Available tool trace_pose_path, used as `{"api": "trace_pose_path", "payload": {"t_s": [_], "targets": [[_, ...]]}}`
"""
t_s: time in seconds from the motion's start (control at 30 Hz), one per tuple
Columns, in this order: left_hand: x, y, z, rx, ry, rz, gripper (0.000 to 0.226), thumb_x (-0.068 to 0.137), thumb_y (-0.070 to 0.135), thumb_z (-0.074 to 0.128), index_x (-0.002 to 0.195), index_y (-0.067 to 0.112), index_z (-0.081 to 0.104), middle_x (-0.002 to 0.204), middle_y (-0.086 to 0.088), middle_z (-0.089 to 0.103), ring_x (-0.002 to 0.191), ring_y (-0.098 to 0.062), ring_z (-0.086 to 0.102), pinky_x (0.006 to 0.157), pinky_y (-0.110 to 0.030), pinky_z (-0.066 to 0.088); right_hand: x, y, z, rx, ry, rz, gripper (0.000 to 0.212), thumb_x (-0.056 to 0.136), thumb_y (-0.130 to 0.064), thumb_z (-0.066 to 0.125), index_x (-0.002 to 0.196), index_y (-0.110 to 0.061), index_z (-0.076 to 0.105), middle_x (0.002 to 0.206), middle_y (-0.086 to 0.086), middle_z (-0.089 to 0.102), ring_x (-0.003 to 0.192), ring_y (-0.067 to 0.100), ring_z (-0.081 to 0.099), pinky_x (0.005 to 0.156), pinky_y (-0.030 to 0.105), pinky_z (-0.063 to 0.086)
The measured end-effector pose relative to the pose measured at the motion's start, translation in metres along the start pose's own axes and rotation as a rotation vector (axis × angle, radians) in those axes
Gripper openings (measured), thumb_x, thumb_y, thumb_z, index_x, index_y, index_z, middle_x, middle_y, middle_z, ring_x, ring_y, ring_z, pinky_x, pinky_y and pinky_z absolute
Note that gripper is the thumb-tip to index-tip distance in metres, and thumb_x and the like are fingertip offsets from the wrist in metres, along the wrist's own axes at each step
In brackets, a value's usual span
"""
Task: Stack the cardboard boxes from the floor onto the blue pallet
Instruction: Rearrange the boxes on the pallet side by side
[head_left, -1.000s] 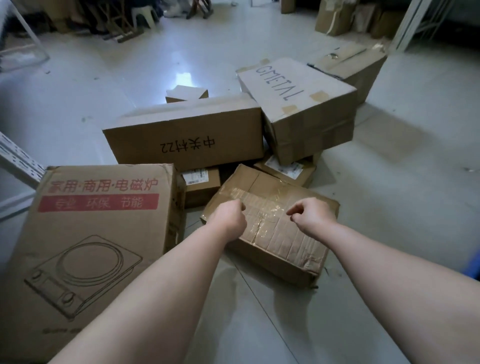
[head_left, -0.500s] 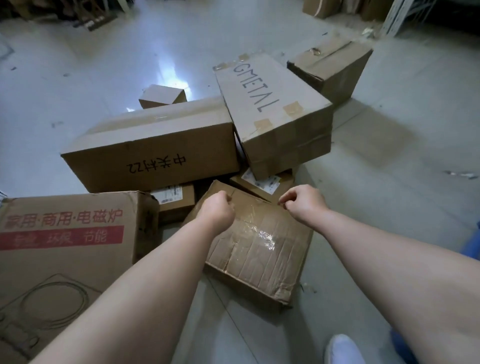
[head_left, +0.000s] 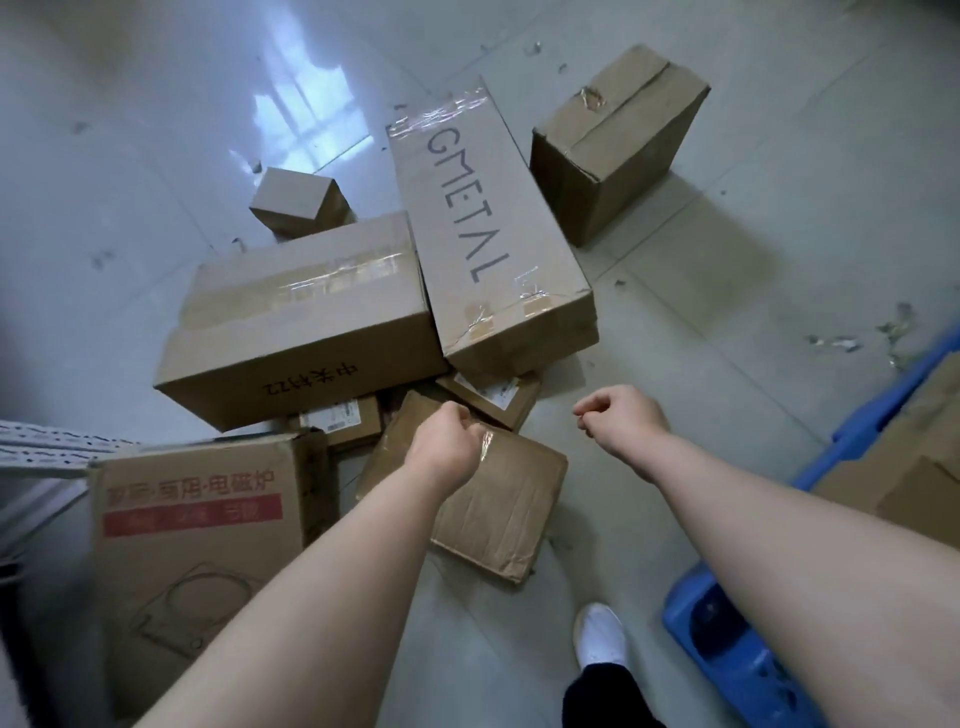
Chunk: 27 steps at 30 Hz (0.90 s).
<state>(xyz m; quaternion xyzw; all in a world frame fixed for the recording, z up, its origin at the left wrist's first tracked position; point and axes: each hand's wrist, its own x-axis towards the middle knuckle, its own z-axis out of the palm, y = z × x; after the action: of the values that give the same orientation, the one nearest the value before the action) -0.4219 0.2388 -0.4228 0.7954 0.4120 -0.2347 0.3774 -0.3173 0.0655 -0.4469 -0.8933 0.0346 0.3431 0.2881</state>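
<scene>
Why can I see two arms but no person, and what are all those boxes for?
The camera sits on the person's head and looks down, so you see only their own arms. The left hand and the right hand are curled into fists and hold nothing. The left one is over a flat taped box; the right one is over bare floor. More cardboard boxes lie there, like the long GMETAL box and the red-striped box. At the right edge is the blue pallet, where the boxes should go; a box on the pallet is there already. The white shoe is the person's foot.
</scene>
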Motion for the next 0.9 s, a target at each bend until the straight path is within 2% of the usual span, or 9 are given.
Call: {"api": "trace_pose_path", "payload": {"t_s": [0.13, 0.27, 0.37, 0.47, 0.57, 0.7, 0.83, 0.9], "targets": [[0.008, 0.019, -0.049, -0.05, 0.002, -0.049, 0.041, 0.097, 0.032, 0.049, 0.133, 0.012, 0.05, 0.126, -0.009, 0.06, 0.115, -0.028, 0.056, 0.099, -0.043, 0.048, 0.01, -0.052, -0.029, 0.032, 0.008, 0.009, 0.028, 0.085, -0.012, 0.063, 0.064, -0.03, 0.065, 0.098, 0.0, 0.073, 0.097, 0.021, 0.067, 0.091, 0.032, 0.053], [0.042, 0.036, -0.084, -0.099, 0.019, -0.068, 0.043, 0.097, 0.033, 0.049, 0.134, 0.011, 0.051, 0.121, -0.013, 0.063, 0.112, -0.031, 0.06, 0.097, -0.044, 0.05, 0.037, -0.09, -0.036, 0.042, 0.032, 0.015, 0.025, 0.083, -0.012, 0.065, 0.065, -0.029, 0.067, 0.098, -0.001, 0.073, 0.097, 0.02, 0.067, 0.091, 0.033, 0.054], [0.071, 0.046, -0.092, -0.119, 0.016, -0.085, 0.043, 0.097, 0.032, 0.05, 0.135, 0.011, 0.05, 0.126, -0.011, 0.06, 0.113, -0.03, 0.059, 0.098, -0.041, 0.049, 0.065, -0.115, -0.032, 0.023, 0.036, 0.027, 0.019, 0.085, -0.013, 0.064, 0.078, -0.029, 0.072, 0.101, -0.001, 0.072, 0.099, 0.02, 0.065, 0.087, 0.026, 0.051], [0.104, 0.052, -0.089, -0.095, -0.013, -0.116, 0.044, 0.099, 0.03, 0.05, 0.137, 0.009, 0.048, 0.133, -0.009, 0.056, 0.119, -0.028, 0.055, 0.098, -0.035, 0.044, 0.103, -0.131, -0.028, -0.035, 0.054, 0.034, 0.023, 0.087, -0.015, 0.058, 0.098, -0.027, 0.074, 0.111, -0.003, 0.069, 0.106, 0.02, 0.061, 0.085, 0.022, 0.046], [0.146, 0.051, -0.076, -0.096, -0.024, -0.185, 0.045, 0.098, 0.032, 0.051, 0.136, 0.007, 0.05, 0.133, -0.01, 0.057, 0.122, -0.027, 0.053, 0.097, -0.033, 0.042, 0.154, -0.141, -0.024, -0.09, 0.087, 0.045, 0.03, 0.088, -0.017, 0.056, 0.115, -0.026, 0.067, 0.122, -0.001, 0.065, 0.114, 0.022, 0.058, 0.093, 0.027, 0.045], [0.201, 0.052, -0.051, -0.153, -0.018, -0.354, 0.03, 0.098, 0.027, 0.05, 0.12, 0.008, 0.057, 0.117, -0.013, 0.059, 0.108, -0.03, 0.056, 0.082, -0.03, 0.04, 0.229, -0.147, -0.023, -0.193, 0.087, 0.036, 0.045, 0.089, -0.024, 0.058, 0.133, -0.022, 0.052, 0.137, 0.004, 0.054, 0.125, 0.027, 0.05, 0.098, 0.031, 0.041], [0.244, 0.055, -0.026, -0.254, 0.016, -0.519, 0.033, 0.097, 0.028, 0.051, 0.111, -0.001, 0.059, 0.118, -0.02, 0.062, 0.104, -0.036, 0.058, 0.089, -0.036, 0.047, 0.296, -0.143, -0.018, -0.211, 0.039, 0.036, 0.061, 0.086, -0.032, 0.062, 0.141, -0.017, 0.042, 0.142, 0.01, 0.048, 0.13, 0.031, 0.045, 0.106, 0.039, 0.039], [0.26, 0.057, -0.016, -0.295, 0.008, -0.57, 0.041, 0.098, 0.031, 0.05, 0.118, -0.004, 0.056, 0.119, -0.021, 0.061, 0.108, -0.037, 0.057, 0.09, -0.037, 0.046, 0.319, -0.141, -0.01, -0.212, -0.006, 0.052, 0.066, 0.086, -0.036, 0.062, 0.144, -0.015, 0.038, 0.143, 0.012, 0.047, 0.131, 0.032, 0.044, 0.107, 0.04, 0.038]]}}
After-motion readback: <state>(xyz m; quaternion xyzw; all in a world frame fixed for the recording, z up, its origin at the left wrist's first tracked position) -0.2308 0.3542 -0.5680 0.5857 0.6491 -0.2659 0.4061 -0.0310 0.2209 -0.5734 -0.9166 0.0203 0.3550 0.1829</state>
